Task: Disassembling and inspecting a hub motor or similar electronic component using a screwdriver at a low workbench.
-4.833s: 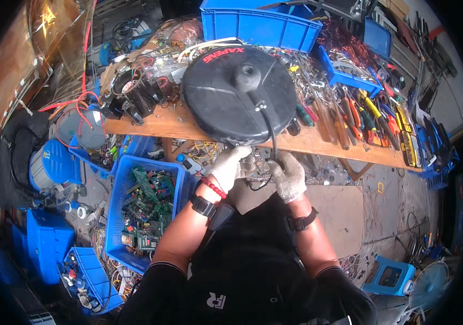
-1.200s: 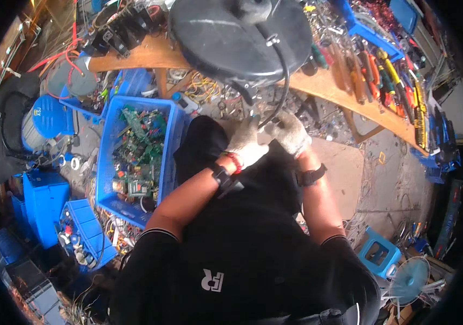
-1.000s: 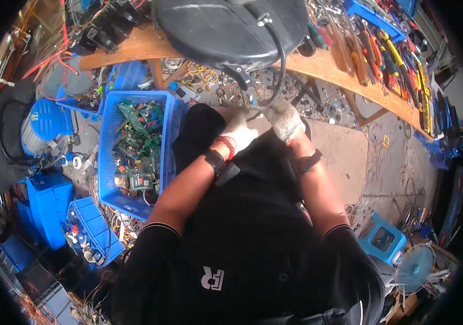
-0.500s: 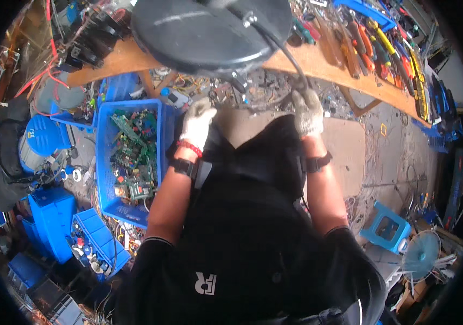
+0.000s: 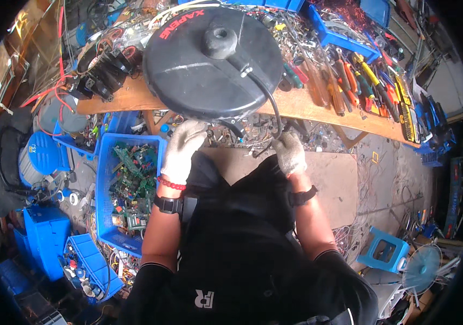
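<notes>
- Your left hand (image 5: 184,149), in a pale work glove, sits at about 11 o'clock from your chest, fingers curled loosely downward just under the front rim of the black disc (image 5: 215,62). Whether it is pinching anything cannot be told from here.
- Your right hand (image 5: 289,153), also gloved, lies at about 1 o'clock, closed around the lower end of the black cable (image 5: 268,100).
- That cable runs from your right fist up toward 11 o'clock, curving over the disc's edge to its centre hub (image 5: 220,40).
- The disc is a round, flat, matte black plastic housing with a raised knob in the middle, faint pale streaks across its face and red lettering near its far-left rim.
- It lies face up on the wooden bench (image 5: 307,105) at 12 o'clock, with its near rim hanging over the bench's front edge above your hands. Being round, it has no long axis; the cable outlet points toward 5 o'clock.
- At 9 o'clock, beside your left forearm, a blue crate (image 5: 104,216) holds green circuit boards (image 5: 134,179).
- Farther off at 2 o'clock, a row of screwdrivers and pliers (image 5: 350,81) lies along the bench.
</notes>
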`<state>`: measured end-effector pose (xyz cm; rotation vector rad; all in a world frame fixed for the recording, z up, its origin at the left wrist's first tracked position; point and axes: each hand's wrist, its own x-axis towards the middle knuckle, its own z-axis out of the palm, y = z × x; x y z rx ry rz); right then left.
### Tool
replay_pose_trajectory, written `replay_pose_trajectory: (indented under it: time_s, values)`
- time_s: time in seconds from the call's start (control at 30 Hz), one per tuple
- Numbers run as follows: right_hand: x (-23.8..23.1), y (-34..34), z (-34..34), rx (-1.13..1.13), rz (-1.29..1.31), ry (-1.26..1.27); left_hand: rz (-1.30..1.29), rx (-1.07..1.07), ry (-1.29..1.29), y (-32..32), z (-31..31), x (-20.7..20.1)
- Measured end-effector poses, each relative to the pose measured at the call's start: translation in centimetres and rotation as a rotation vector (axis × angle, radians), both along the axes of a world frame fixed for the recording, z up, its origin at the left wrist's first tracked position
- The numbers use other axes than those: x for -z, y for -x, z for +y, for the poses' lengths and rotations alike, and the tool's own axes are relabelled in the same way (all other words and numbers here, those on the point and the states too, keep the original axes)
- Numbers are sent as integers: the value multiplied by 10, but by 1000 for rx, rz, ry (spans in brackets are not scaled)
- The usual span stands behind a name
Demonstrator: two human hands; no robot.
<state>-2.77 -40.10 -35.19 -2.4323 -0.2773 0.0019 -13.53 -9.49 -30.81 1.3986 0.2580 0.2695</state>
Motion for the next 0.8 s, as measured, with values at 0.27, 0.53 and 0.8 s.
replay_pose_trajectory:
  time_s: [0.27,0.53,0.8]
  values:
    - [-14,9,11,-16,48,-20,-41,-1,302,-7,13,6]
    - [-72,27,54,-126,-545,-227,-80,-73,561,-23,18,11]
    - [-107,25,74,-246,-551,98,-40,-92,416,-38,15,-3]
